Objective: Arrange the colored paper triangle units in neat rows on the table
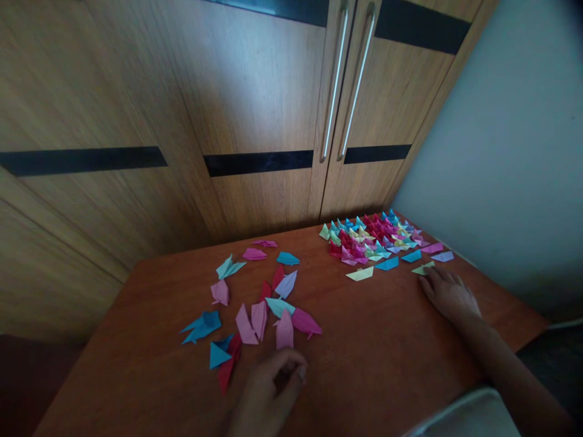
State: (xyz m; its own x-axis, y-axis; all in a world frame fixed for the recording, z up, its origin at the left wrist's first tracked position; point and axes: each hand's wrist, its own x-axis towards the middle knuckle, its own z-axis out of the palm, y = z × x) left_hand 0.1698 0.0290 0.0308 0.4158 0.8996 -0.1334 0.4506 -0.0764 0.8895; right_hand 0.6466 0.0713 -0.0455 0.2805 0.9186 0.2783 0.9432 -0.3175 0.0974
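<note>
the left hand [269, 388] is holding its fingers curled by a pink paper [285, 331], the right hand [450, 295] is touching a pale green paper [421, 268], both grips being impossible to tell.

No readable text, labels, brands, numbers or signs on anything in view.
</note>
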